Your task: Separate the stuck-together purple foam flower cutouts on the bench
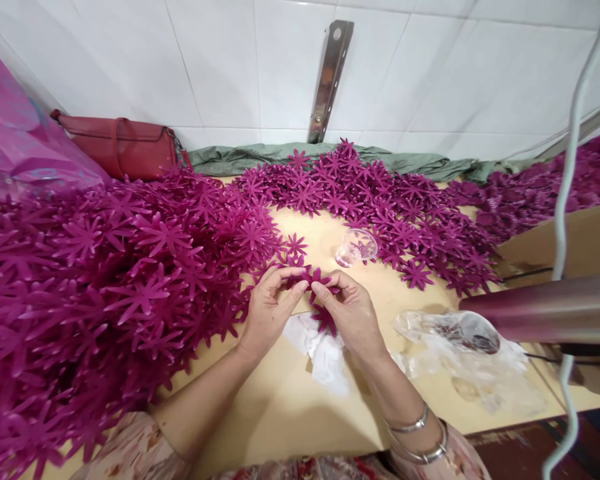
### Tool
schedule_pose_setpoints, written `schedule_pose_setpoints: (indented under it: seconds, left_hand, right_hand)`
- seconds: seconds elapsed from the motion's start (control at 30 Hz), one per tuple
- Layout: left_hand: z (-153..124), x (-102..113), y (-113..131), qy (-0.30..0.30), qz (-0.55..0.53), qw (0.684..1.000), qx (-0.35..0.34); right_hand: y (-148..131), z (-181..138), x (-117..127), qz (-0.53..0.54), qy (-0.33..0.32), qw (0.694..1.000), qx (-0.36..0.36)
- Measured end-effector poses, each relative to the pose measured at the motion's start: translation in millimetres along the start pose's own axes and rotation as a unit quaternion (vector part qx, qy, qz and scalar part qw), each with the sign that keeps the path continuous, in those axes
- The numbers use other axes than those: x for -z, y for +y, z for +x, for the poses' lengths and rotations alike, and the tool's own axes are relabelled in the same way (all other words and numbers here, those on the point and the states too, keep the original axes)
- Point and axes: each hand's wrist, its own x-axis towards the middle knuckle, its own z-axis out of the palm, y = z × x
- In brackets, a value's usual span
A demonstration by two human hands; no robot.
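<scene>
Over the middle of the table, my left hand (273, 303) and my right hand (353, 310) meet at a small purple fabric flower (317, 275). Thumb and fingers of each hand pinch it from opposite sides. Just below it, another purple flower piece (325, 320) shows between the hands, partly covered by my right hand. Under that lies a crumpled white cloth or tissue (325, 360). A clear plastic cup (347, 252) stands tilted or on its side just beyond my right hand; which of the two I cannot tell.
A big heap of purple flowers (130, 287) covers the left side; another pile (340, 180) runs along the back. A red handbag (123, 147) sits back left. On the right are a clear plastic bag (500, 373), a purple metallic cylinder (545, 307) and a hanging white cable (563, 200).
</scene>
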Motion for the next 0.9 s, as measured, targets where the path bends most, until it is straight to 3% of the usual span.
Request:
schedule_pose_setpoints:
  seconds: [0.23, 0.37, 0.5, 0.57, 0.67, 0.77, 0.9]
  left_hand:
    - [-0.3, 4.5, 9.0, 0.042, 0.086, 0.995, -0.039]
    - [-1.3, 3.3, 16.3, -0.013, 0.076, 0.996, -0.048]
    - [-1.8, 1.2, 16.7, -0.022, 0.08, 0.995, -0.047]
    - [-1.0, 1.3, 12.6, -0.008, 0.074, 0.997, -0.034]
    - [1.2, 2.6, 6.2, 0.037, 0.046, 0.998, -0.01]
    - [3.8, 3.8, 3.6, 0.092, 0.011, 0.996, 0.005]
    - [5.2, 4.2, 3.4, 0.137, -0.015, 0.99, 0.002]
  right_hand:
    - [-1.4, -1.0, -1.7, -0.011, 0.023, 0.999, 0.02]
    - [-0.1, 0.1, -0.9, -0.122, 0.053, 0.981, 0.138]
    - [0.8, 0.4, -0.6, -0.214, 0.044, 0.952, 0.214]
    - [0.6, 0.1, -1.4, -0.211, 0.035, 0.954, 0.21]
    - [-1.8, -1.0, -2.9, -0.123, 0.02, 0.982, 0.141]
    - [-6.4, -1.0, -2.9, -0.024, 0.049, 0.996, 0.067]
    - [-8.0, 3.7, -0.4, 0.063, 0.091, 0.993, 0.041]
